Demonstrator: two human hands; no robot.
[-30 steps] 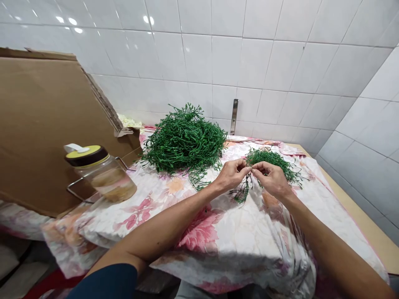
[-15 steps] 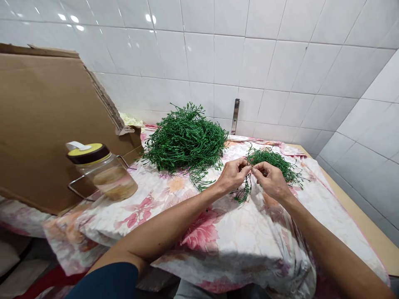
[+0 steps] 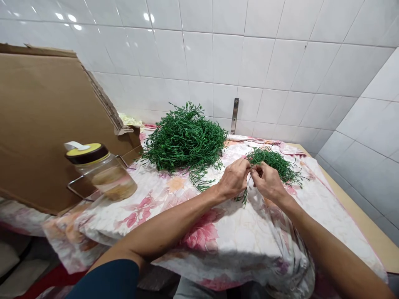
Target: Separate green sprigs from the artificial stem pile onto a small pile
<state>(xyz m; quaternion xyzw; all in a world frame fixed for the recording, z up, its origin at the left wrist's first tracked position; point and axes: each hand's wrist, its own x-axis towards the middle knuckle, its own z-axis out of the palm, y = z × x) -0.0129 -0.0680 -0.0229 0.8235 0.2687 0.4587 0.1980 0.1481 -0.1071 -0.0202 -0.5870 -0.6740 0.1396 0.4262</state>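
My left hand (image 3: 234,177) and my right hand (image 3: 267,179) meet fingertip to fingertip, both closed on a thin green artificial stem. Part of that stem (image 3: 242,197) hangs below my left hand, its branched tips showing; the pinched portion is mostly hidden by my fingers. Just behind my right hand lies a small heap of green stems (image 3: 276,162). To the left of my hands rises a much larger pile of the same green plastic-looking stems (image 3: 185,139), with some loose strands trailing at its front.
A floral cloth (image 3: 174,207) covers the table. A clear jar with a yellow and dark lid (image 3: 114,180) stands at left, before a large cardboard box (image 3: 52,128). Pale scraps (image 3: 129,120) lie behind. A metal strip (image 3: 235,116) stands against the tiled wall.
My left hand has rolled over, its back now turned more towards me, and its fingers have curled tighter. Less of the hanging stem shows. The heaps have stayed put.
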